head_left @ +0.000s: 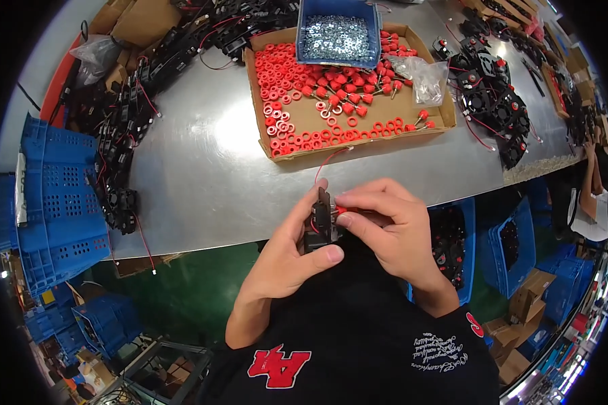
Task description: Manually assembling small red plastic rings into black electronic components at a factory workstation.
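In front of my chest, my left hand (287,250) is wrapped round a small black fan unit (323,219), held on edge. A thin red wire with a white plug runs up from the unit toward the tray. Between thumb and fingers, my right hand (392,226) pinches a red knob (340,210) against the unit's right side. Whether its shaft sits in the unit is hidden by the fingers. Beyond my hands lies a shallow cardboard tray (378,111) with red rings (277,67) and red-headed thumb screws (348,88).
A blue bin (338,62) of small metal nuts rests on the tray's far side, near a clear plastic bag (429,84). Black fan units are heaped at the left (121,199) and right (496,101). Blue crates stand at the left (64,182) and lower right (513,250).
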`<state>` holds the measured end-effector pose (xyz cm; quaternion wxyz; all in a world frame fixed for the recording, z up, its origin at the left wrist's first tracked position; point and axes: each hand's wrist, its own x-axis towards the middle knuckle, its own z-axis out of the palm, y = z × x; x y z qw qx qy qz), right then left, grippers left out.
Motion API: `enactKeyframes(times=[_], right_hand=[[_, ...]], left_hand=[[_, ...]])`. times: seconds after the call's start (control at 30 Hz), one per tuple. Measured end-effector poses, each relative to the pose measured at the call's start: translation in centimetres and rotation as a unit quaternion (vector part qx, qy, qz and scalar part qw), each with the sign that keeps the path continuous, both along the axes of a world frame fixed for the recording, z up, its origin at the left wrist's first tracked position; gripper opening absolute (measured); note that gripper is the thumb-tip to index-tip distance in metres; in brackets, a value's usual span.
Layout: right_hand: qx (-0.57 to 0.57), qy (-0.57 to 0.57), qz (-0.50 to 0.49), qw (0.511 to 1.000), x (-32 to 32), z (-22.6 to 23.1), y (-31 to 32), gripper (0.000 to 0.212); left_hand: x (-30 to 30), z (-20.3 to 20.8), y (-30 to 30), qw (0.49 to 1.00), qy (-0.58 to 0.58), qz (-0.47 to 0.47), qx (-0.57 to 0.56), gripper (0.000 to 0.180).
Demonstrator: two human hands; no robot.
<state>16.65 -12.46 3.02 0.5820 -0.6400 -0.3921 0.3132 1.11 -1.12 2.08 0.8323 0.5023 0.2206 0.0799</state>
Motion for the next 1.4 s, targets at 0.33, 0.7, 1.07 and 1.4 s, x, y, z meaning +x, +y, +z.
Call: enactKeyframes(times=[0.33, 0.7, 1.07, 1.4], right_hand=[[0.016, 0.014, 0.012, 1.0, 0.1, -0.3, -0.2, 0.024], [0.059, 0.078, -0.006, 0.995, -0.2, -3.8, -0.4, 0.026], [0.136, 0.209, -0.046, 0.967, -0.2, -4.3, -0.5, 0.023], [0.083, -0.087, -0.116, 0.986, -0.9, -6.4, -0.4, 0.027]], left_hand=[[-0.2, -0.9, -0.2, 0.994, 0.037, -0.035, 0.092, 0.084], [2.0, 1.3, 0.3, 0.941, 0.177, -0.106, 0.268, 0.062], [1.9, 0.5, -0.4, 0.958, 0.087, 0.001, 0.274, 0.063], [3.0, 0.3, -0.7, 0.879, 0.192, 0.026, 0.436, 0.046]])
